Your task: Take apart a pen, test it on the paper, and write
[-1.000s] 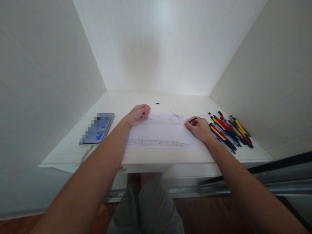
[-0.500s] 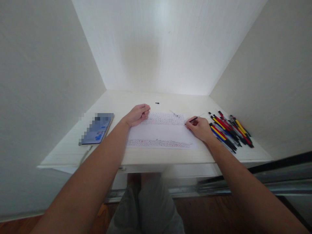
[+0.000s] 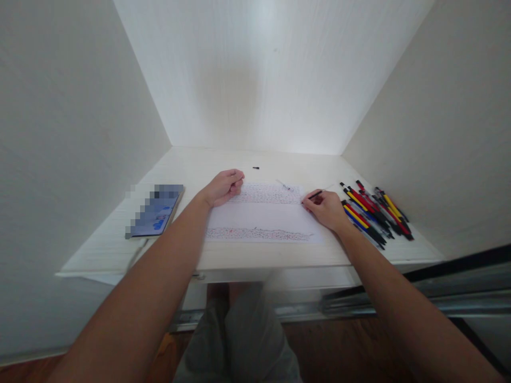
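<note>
A sheet of white paper lies on the white desk, with bands of small dark and red writing along its top and bottom and a blank strip between. My right hand rests at the paper's right side, fingers closed around a slim pen with a dark grip and a clear end. The pen's tip is at the right end of the upper written band. Loosely curled into a fist, my left hand sits over the paper's upper left; nothing shows in it. A thin clear pen part lies across the paper's top edge.
Many pens in black, red, yellow and blue lie heaped at the right. A phone or tablet, partly pixelated, lies at the left with a cable nearby. A small black cap lies beyond the paper. White panels enclose the desk.
The whole view has shifted very slightly. Both hands keep their places on the paper, and the pen stays in my right hand.
</note>
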Motion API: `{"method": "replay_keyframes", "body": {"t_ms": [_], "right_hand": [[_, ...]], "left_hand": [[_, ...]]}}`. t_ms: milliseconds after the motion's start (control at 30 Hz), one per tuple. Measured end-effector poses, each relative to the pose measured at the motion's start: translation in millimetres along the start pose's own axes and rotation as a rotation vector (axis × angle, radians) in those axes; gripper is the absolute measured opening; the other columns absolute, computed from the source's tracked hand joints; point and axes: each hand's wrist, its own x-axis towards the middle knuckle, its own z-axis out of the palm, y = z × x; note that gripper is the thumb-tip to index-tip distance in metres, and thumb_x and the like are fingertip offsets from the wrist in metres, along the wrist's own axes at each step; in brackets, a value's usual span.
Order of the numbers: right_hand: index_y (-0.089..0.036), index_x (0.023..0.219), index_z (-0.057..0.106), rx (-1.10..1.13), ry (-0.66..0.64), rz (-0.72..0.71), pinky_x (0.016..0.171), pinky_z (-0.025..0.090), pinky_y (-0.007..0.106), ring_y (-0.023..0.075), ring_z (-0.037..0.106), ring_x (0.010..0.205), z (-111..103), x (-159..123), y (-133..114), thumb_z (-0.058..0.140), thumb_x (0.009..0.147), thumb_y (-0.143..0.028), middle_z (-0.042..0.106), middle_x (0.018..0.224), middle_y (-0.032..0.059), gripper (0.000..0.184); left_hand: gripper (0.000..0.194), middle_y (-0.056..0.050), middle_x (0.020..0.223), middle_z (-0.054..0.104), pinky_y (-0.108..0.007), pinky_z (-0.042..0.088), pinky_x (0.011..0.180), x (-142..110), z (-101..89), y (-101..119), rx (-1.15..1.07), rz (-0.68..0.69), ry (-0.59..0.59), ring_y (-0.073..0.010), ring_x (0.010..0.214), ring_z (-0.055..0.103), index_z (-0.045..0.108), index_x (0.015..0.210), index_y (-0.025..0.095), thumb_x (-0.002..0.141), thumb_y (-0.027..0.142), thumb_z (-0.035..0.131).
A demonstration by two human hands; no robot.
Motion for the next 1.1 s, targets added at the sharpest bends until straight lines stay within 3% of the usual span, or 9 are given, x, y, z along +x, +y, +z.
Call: {"method": "replay_keyframes", "body": {"t_ms": [900, 1000, 1100], "right_hand": [[-0.015, 0.075, 0.072, 0.001, 0.007, -0.024, 0.057, 0.046, 0.03, 0.0178, 0.061, 0.06, 1, 1, 1, 0.066, 0.079, -0.028, 0.07, 0.067, 0.0061, 0.015], [-0.015, 0.076, 0.072, 0.044, 0.053, -0.013, 0.058, 0.048, 0.03, 0.0186, 0.064, 0.061, 1, 0, 1, 0.067, 0.079, -0.028, 0.071, 0.067, 0.0062, 0.014], [-0.016, 0.081, 0.071, 0.211, 0.134, 0.006, 0.062, 0.053, 0.031, 0.0204, 0.069, 0.066, 3, -1, 2, 0.071, 0.079, -0.033, 0.074, 0.071, 0.0068, 0.017]], "left_hand": [[0.021, 0.004, 0.06, 0.041, -0.019, 0.029, 0.045, 8, -12.5, -10, -0.029, 0.011, -0.04, -0.0057, 0.048, 0.036, 0.053, 0.074, 0.017, 0.09, 0.018, 0.066], [0.02, 0.005, 0.059, 0.042, -0.02, 0.028, 0.045, 8, -10.3, -8, 0.009, 0.016, -0.038, -0.0065, 0.048, 0.036, 0.054, 0.075, 0.017, 0.09, 0.02, 0.067], [0.014, 0.004, 0.058, 0.046, -0.02, 0.027, 0.045, 5, -5.1, -5, 0.135, 0.019, 0.042, -0.007, 0.049, 0.037, 0.058, 0.08, 0.018, 0.089, 0.022, 0.069]]}}
